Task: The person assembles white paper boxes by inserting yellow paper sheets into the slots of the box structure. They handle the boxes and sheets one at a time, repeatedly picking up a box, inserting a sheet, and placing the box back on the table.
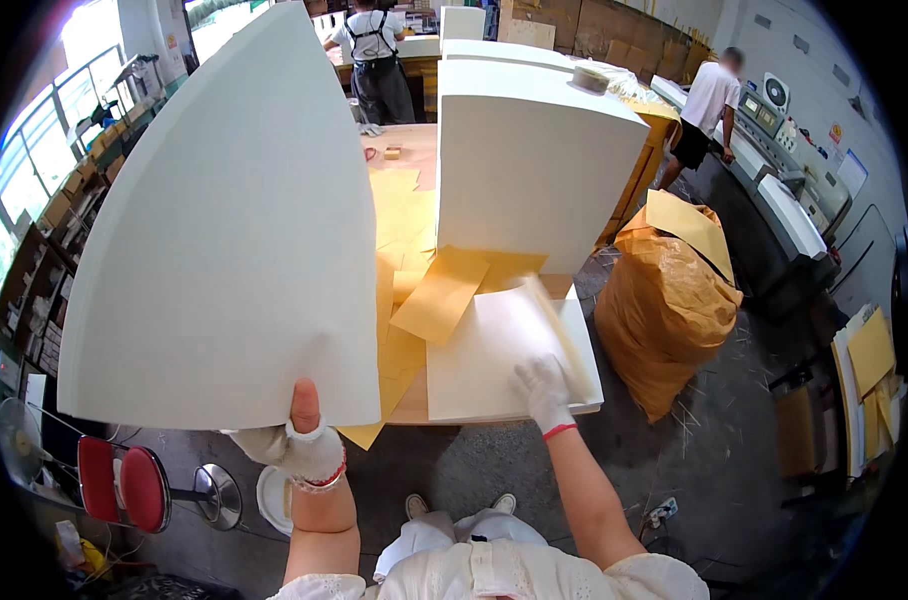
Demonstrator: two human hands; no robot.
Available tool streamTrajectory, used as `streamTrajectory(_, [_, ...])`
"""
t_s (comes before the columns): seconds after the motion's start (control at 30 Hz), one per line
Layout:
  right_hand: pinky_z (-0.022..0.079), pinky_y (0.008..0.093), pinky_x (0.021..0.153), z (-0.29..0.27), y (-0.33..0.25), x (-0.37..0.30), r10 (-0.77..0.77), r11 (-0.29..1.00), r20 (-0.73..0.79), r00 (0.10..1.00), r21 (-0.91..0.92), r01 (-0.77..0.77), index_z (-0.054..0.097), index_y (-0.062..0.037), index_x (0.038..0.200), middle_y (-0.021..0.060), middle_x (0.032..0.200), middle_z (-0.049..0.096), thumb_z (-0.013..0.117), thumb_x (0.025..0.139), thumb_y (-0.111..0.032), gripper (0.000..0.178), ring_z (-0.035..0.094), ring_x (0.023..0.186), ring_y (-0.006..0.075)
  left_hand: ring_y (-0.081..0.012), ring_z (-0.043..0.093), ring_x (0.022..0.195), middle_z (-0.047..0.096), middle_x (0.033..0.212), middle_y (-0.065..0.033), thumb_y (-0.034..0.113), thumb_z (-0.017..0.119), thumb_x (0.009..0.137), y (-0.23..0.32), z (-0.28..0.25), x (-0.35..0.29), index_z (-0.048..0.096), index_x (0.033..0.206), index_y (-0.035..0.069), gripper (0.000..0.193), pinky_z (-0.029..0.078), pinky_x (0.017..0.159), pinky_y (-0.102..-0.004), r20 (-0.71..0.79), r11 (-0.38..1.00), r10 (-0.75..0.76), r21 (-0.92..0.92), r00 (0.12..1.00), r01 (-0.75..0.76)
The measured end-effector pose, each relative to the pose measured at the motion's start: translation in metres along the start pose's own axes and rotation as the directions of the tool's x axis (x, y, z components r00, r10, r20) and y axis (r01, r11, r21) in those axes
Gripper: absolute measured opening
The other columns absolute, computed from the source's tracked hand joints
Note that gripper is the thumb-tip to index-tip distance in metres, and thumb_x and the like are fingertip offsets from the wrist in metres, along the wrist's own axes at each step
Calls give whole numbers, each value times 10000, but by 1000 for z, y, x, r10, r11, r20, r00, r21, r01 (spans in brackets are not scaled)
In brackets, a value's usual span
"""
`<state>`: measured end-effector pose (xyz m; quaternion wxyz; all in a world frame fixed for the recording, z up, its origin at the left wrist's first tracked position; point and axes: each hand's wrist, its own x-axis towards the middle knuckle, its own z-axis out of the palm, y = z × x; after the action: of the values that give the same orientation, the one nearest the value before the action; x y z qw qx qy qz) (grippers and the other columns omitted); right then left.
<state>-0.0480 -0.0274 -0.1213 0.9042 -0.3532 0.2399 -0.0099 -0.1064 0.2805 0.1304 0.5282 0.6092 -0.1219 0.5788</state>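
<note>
My left hand (pixel 299 445), in a white glove with the thumb bare, grips the near edge of a large white paper stack (pixel 234 240). The thumb presses on its white face while the fingers go out of sight beneath the edge. My right hand (pixel 544 388), gloved and slightly blurred, lies on a low pile of white sheets (pixel 474 365) at the table's front edge, fingers apart. Beside it a blurred sheet edge (pixel 564 345) curls up. Yellow paper pieces (pixel 441 295) lie between the stacks, partly touching the low pile.
Behind the low pile rises a tall white stack (pixel 534 170) with a tape roll (pixel 589 80) on top. An orange sack (pixel 669 290) stands on the floor at right, a red stool (pixel 146 488) at lower left. One person (pixel 372 55) works behind, another (pixel 709 105) by a machine.
</note>
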Motion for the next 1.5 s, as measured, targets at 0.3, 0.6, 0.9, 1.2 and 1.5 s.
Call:
streamTrajectory(0.3, [467,435,940,-60,-40,39,25,982,-282,959,186,29,438,-72,1288,113,1224,472,498,954,-279,397,518,1102,242,-145,566,847,587,978,-34,83,682,853,62,30,12,541,1110,33,297,471,776,-308,-165,980,-14,-198,986,-19])
streamTrajectory(0.6, [323,369,1096,195,-75,-173,-387,137,919,79,-27,990,117,-23,1500,179,1499,302,728,810,-133,928,345,1359,325,-245,597,1069,580,1221,-111,110,690,805,120,45,21,565,1216,76,431,490,913,-398,-34,867,433,288,901,-406])
streamTrajectory(0.9, [420,317,1002,299,-8,-114,-269,861,914,303,88,500,302,-36,1414,122,1341,458,614,895,-175,621,478,1201,246,-446,577,1113,550,1249,-254,59,654,751,140,87,125,565,1218,55,476,559,830,-429,66,645,704,357,707,-676])
streamTrajectory(1.2, [540,350,860,448,36,-177,-100,941,923,371,-33,336,440,-23,1250,116,1171,549,562,909,-52,363,598,1026,216,-178,616,986,594,1172,-88,185,627,866,-8,4,254,516,1266,7,452,495,885,-315,497,925,145,238,855,-295])
streamTrajectory(1.5, [582,357,686,452,13,-183,329,464,633,701,-755,464,447,82,1248,165,1050,602,641,895,-314,565,639,873,251,-254,637,997,694,986,-106,396,536,912,-88,-254,254,617,1188,170,366,473,866,-374,243,424,-608,904,756,51])
